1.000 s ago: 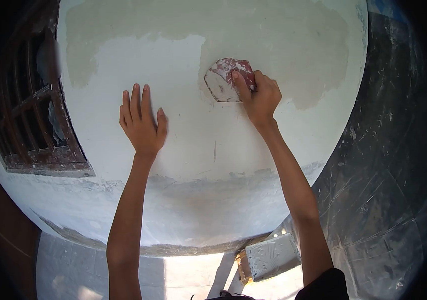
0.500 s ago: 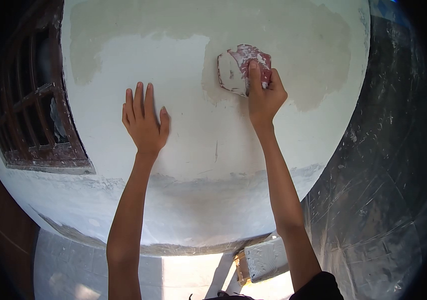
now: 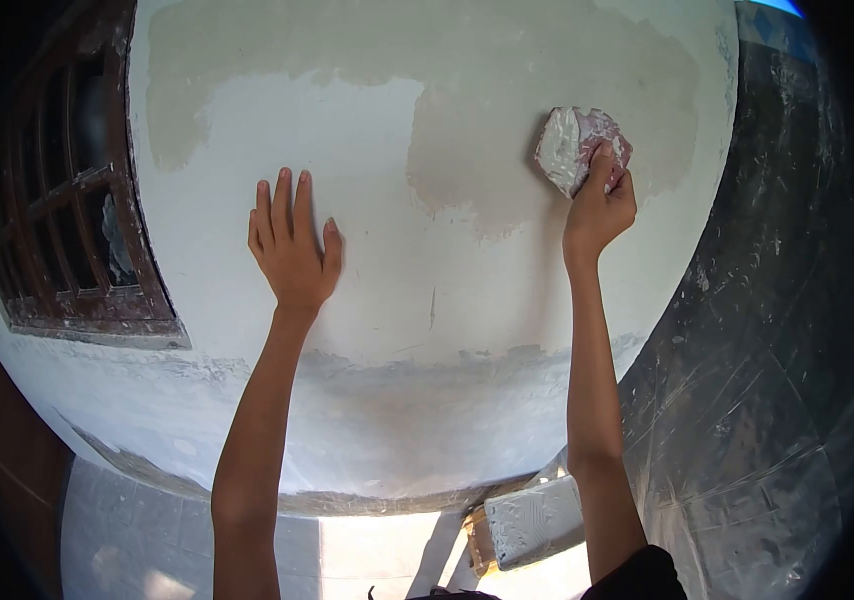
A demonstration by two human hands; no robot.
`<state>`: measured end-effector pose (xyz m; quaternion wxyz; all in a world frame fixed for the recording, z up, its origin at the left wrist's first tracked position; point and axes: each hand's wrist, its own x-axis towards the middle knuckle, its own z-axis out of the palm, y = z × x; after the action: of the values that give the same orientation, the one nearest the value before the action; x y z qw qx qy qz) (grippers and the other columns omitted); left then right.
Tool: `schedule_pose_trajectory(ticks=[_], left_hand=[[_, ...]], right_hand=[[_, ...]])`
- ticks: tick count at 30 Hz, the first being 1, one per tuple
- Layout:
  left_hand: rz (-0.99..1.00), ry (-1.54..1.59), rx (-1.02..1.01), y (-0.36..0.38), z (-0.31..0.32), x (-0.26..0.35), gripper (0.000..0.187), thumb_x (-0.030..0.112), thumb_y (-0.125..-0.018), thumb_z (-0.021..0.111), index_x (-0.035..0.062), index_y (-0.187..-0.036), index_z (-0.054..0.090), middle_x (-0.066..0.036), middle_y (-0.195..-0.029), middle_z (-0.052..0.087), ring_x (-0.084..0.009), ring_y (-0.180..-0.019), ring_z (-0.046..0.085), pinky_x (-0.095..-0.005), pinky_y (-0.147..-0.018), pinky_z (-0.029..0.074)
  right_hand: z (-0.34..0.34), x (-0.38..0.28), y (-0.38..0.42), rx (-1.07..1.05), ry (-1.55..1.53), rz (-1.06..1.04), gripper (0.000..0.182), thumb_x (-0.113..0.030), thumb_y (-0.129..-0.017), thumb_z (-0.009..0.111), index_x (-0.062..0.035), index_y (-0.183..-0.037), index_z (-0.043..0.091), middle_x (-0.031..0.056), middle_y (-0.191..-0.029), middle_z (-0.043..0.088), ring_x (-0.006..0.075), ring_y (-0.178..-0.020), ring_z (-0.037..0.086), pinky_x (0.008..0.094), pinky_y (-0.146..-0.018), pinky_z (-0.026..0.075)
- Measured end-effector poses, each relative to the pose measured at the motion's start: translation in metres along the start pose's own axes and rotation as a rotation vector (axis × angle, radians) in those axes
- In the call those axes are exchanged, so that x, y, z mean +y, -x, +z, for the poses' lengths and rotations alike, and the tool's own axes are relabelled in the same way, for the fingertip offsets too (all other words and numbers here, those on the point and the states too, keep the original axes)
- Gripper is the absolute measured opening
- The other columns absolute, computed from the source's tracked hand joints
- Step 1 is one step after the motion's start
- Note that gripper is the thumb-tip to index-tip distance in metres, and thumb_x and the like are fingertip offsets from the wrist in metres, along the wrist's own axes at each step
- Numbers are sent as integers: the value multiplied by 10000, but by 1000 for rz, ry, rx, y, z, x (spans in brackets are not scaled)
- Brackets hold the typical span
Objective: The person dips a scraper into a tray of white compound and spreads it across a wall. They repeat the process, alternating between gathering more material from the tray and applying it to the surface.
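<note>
My left hand (image 3: 292, 250) lies flat on the white wall (image 3: 377, 270), fingers spread, with nothing in it. Gripped in my right hand (image 3: 602, 205) is a reddish scraper (image 3: 579, 150) smeared with white paste, its thumb pressed on the face. The scraper is at the upper right of the wall, over a greyish damp-looking coat (image 3: 477, 150) that spreads across the upper wall. Whether its edge touches the wall cannot be made out.
A dark wooden window frame (image 3: 152, 260) is at the left. Dark plastic sheeting (image 3: 747, 400) hangs at the right. Below, a paste-covered board (image 3: 537, 520) rests beside a wooden block (image 3: 479, 540) above the pale floor (image 3: 377, 560).
My right hand has moved right with the scraper, and the greyish coat now reaches further right and down below where it was. My left hand stays in place.
</note>
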<state>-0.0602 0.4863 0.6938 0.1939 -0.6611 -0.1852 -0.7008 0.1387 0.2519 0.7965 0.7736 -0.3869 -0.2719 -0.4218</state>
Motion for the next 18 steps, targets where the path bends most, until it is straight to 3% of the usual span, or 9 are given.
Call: schedule_pose_trajectory(ticks=[2,4,6,10,12,13,15,16,18], left_hand=[[-3,21,6,1,0,0,592,281,-909,516,113,-1474,467,-110,-1541,421,-336,-1462,293,-498,-1144,196],[-5,38,14,0,0,0,590,280,-907,518,111,-1471,471,-114,-1538,423,-336,-1461,295,-498,-1143,196],[-3,42,15,0,1,0,590,277,-906,518,107,-1468,474,-117,-1538,424,-339,-1459,297,-497,-1143,197],[20,11,2,-1,-3,0,576,270,-937,476,65,-1474,451,-134,-1538,408,-346,-1460,285,-479,-1138,205],[22,8,5,-2,-2,0,578,268,-936,476,65,-1476,448,-135,-1539,407,-348,-1460,284,-481,-1137,205],[23,10,1,-1,-3,1,580,265,-935,476,65,-1478,446,-136,-1540,406,-351,-1460,284,-483,-1137,205],[20,5,-5,0,-4,2,579,266,-936,475,65,-1479,444,-137,-1541,404,-351,-1462,280,-484,-1137,204],[19,2,-8,-1,-3,1,579,266,-937,474,66,-1480,443,-138,-1542,403,-350,-1463,277,-485,-1137,204],[13,14,7,0,1,0,589,268,-917,495,78,-1473,458,-132,-1542,411,-349,-1463,282,-492,-1140,199]], right_hand=[[16,-22,21,-226,-51,60,400,-328,-951,701,-9,-730,604,-25,-595,562,43,-538,423,235,-485,351],[31,-14,34,-497,138,-122,441,-373,-921,727,-43,-685,554,32,-535,533,81,-479,417,270,-460,347],[45,-5,36,-466,436,-570,475,-414,-908,723,-52,-658,544,60,-515,539,140,-428,450,305,-438,364],[34,6,12,-353,501,-515,491,-438,-907,712,-49,-649,558,66,-504,553,188,-404,472,329,-426,378],[18,13,-6,-218,538,-316,482,-444,-913,701,-52,-657,587,52,-484,543,178,-408,492,322,-430,387],[10,15,-12,-219,539,-316,482,-444,-913,701,-52,-657,587,52,-484,543,178,-408,492,322,-430,387],[-1,13,-22,-106,455,-141,467,-424,-931,690,-32,-689,611,31,-520,573,131,-444,497,299,-458,402],[1,9,-21,-104,451,-144,467,-424,-931,690,-32,-689,611,31,-520,573,131,-444,497,299,-458,402],[9,1,-15,-11,155,-138,458,-399,-950,678,-9,-717,621,12,-567,587,81,-495,482,272,-486,401]])
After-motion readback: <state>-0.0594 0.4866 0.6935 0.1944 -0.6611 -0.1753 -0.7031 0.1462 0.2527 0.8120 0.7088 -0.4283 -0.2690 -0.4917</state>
